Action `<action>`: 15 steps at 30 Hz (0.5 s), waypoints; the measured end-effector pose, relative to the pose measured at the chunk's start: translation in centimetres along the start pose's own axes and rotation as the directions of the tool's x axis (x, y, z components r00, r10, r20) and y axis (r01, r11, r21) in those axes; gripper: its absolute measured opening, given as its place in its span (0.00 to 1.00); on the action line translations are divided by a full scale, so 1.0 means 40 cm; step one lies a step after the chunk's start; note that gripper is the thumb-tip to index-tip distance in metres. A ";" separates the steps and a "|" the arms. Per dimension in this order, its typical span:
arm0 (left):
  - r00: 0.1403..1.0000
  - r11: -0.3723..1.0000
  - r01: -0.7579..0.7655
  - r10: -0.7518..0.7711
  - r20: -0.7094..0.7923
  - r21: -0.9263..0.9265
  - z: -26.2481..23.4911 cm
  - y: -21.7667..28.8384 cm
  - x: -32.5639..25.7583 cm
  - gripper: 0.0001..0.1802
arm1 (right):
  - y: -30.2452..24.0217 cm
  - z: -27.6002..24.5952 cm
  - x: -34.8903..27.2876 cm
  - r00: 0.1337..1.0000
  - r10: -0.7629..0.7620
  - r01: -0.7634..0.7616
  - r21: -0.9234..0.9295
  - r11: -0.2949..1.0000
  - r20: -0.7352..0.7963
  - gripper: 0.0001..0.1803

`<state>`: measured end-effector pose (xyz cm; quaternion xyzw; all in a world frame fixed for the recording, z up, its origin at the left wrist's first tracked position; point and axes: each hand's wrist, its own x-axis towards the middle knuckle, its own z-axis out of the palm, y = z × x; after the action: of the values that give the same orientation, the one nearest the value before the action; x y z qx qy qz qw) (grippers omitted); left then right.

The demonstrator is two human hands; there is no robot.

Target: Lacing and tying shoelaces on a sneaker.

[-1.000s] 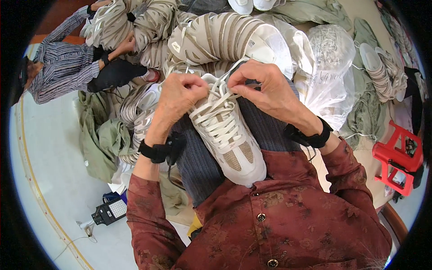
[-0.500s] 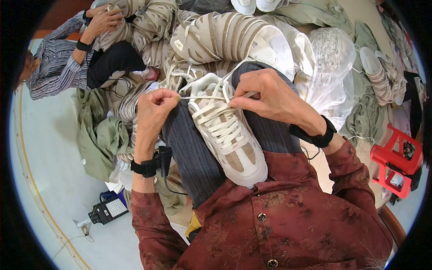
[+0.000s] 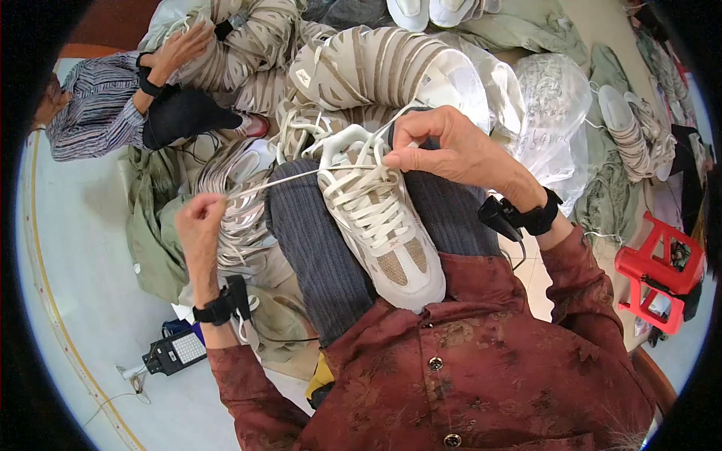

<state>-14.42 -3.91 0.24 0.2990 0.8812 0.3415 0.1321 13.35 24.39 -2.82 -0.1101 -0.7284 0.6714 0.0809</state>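
A white and beige sneaker point(image 3: 412, 264) rests between my thighs, its toe toward my body. Cream laces criss-cross its tongue. Off to the left of the shoe, my left hand point(image 3: 201, 225) is closed in a pinch on a shoelace point(image 3: 282, 180), which runs taut from there to the top of the lacing. Above the shoe's collar, my right hand point(image 3: 444, 149) pinches the lace close to the upper eyelets, thumb against the bent fingers. Dark straps with small devices are around both my wrists.
Stacks of beige shoe uppers point(image 3: 361, 68) lie beyond my knees. A clear plastic bag point(image 3: 553, 113) and a red stool point(image 3: 660, 274) are at the right. Another person in a striped shirt point(image 3: 98, 113) handles pieces at the upper left. A black lamp-like panel point(image 3: 174, 352) stands at the lower left.
My left hand has moved left and down, away from the shoe, drawing the lace out long and straight. My right hand stays almost in place at the eyelets.
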 end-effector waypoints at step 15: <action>0.963 0.984 0.172 -0.176 -0.205 -0.034 -0.125 -0.142 -0.171 0.06 | 0.036 0.000 0.033 0.983 -0.081 0.086 -0.021 0.996 0.166 0.09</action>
<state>-13.68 -14.08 0.23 0.1822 0.9103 0.3647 0.0715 12.16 24.86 -4.28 -0.0247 -0.7460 0.6639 0.0466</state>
